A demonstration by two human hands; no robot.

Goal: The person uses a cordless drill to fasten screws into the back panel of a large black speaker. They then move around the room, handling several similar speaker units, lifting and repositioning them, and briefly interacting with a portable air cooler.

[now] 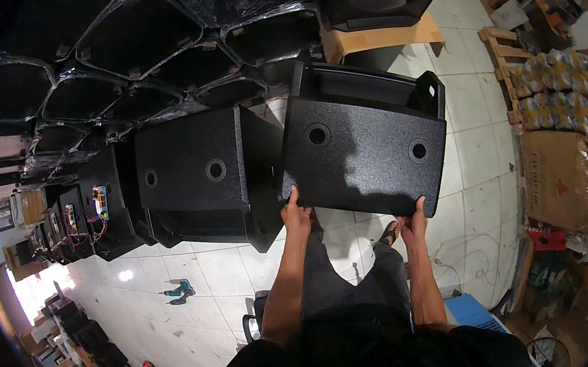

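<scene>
A black textured speaker cabinet (365, 144) is in front of me, tilted slightly, with two round holes in the face turned up to me. My left hand (296, 214) grips its near left corner, thumb on top and fingers beneath. At the near right corner, my right hand (414, 224) holds it the same way, its fingers partly hidden under the edge. Close by on the left stands another black speaker cabinet (191, 155), also with two round holes. Whether the held cabinet rests on anything underneath cannot be seen.
Plastic-wrapped black cabinets (142, 38) are stacked at the far left. A cabinet with a large round opening (380, 13) sits on cardboard ahead. Teal power drills (178, 291) lie on the tiled floor. Cardboard boxes (554, 174) and a wooden pallet (502, 54) line the right.
</scene>
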